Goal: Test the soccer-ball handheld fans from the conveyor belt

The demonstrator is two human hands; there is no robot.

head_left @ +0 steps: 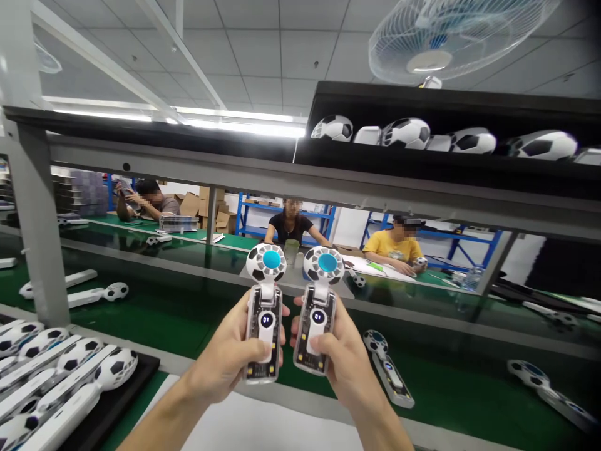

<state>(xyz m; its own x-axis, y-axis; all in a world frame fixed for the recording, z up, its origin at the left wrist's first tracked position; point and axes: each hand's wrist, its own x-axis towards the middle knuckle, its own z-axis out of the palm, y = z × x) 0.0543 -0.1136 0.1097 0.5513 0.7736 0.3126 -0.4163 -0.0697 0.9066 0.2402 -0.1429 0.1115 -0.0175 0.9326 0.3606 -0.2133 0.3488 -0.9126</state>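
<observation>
Two handheld fans with soccer-ball heads are held upright side by side, a small gap between them. My left hand (225,351) is wrapped round the left handheld fan (264,313), its thumb on the lower front of the handle. My right hand (345,347) grips the right handheld fan (318,319) in the same way, thumb on the front panel. Both handles have a clear casing, a round display reading 01, and small yellow lights. Each head has a blue centre. The fingers behind the handles are partly hidden.
A black tray (136,382) of soccer-ball fans lies at the lower left. More fans lie on the green conveyor (197,313). A shelf (300,166) crosses above, with a row of fans on it. Several people sit opposite. White paper (263,426) lies below my hands.
</observation>
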